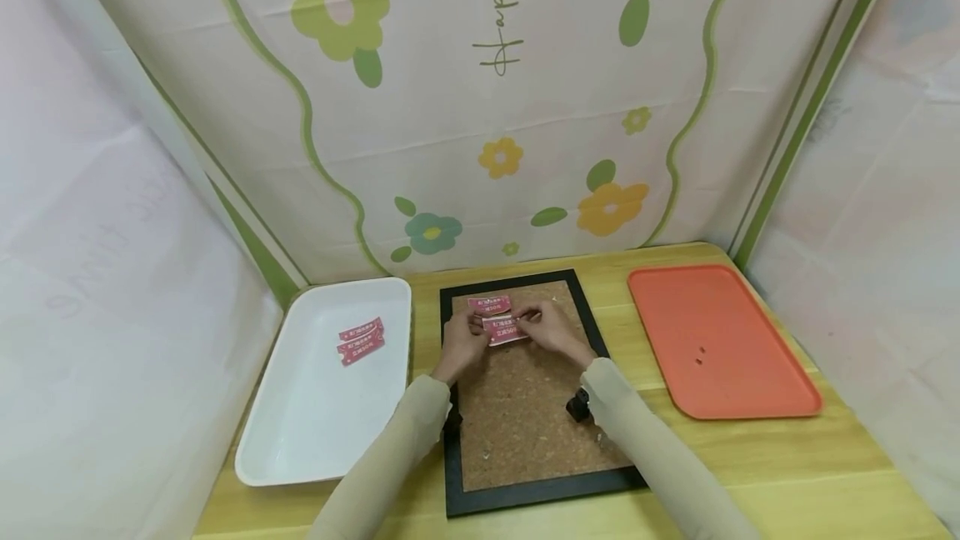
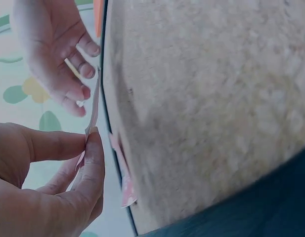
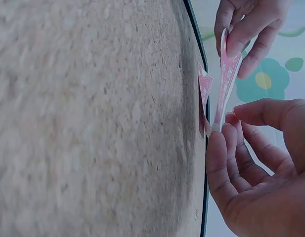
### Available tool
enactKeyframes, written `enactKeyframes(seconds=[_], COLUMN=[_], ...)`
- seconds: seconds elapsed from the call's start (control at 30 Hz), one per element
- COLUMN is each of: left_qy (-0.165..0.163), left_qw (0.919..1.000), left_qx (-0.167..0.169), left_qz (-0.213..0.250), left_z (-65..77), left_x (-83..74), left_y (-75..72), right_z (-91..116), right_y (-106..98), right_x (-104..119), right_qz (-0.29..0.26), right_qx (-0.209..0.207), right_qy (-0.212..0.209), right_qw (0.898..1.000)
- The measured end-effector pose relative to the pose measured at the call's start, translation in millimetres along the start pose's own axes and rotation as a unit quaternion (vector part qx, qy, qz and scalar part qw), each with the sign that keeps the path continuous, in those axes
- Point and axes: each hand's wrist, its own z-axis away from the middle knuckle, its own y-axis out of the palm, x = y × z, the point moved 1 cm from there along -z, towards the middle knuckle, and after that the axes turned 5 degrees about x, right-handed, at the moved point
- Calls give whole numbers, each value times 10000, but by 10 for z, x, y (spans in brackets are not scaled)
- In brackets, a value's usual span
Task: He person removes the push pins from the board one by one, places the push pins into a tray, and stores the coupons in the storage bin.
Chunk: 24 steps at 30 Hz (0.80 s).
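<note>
In the head view, my left hand (image 1: 462, 343) and right hand (image 1: 551, 327) meet at a red coupon (image 1: 503, 330) over the upper part of the cork board (image 1: 525, 423). My left thumb and fingers pinch one end of the coupon, which stands edge-on in the left wrist view. At its other end, in the right wrist view, are my right fingertips (image 3: 216, 129), bent, with thumb and forefinger close together; I cannot tell what they pinch. Another red coupon (image 1: 489, 303) lies on the cork just beyond, its edge lifted in the right wrist view.
Left of the board stands a white tray (image 1: 300, 423) with two overlapping red coupons (image 1: 361, 342). To the right lies an orange-red tray (image 1: 720, 315) holding a few small dark bits (image 1: 700, 357). A black frame (image 1: 540, 490) edges the board. Flowered cloth (image 1: 450, 107) hangs behind the table.
</note>
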Motion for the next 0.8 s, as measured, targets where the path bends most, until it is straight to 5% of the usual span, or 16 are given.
enactKeyframes(seconds=[0.37, 0.63, 0.8], left_qy=[267, 262, 339], left_qw=[9992, 9982, 9984], left_qx=[-274, -352, -422], left_qz=[59, 403, 171], left_z=[51, 168, 218], left_x=[-127, -176, -188], left_y=[-182, -353, -480], right_z=[109, 227, 257], right_y=[-170, -309, -361], right_x=[57, 5, -5], right_qz=[405, 615, 612], right_qx=[-307, -350, -460], right_qy=[-491, -301, -397], right_qw=[9975, 9970, 9963])
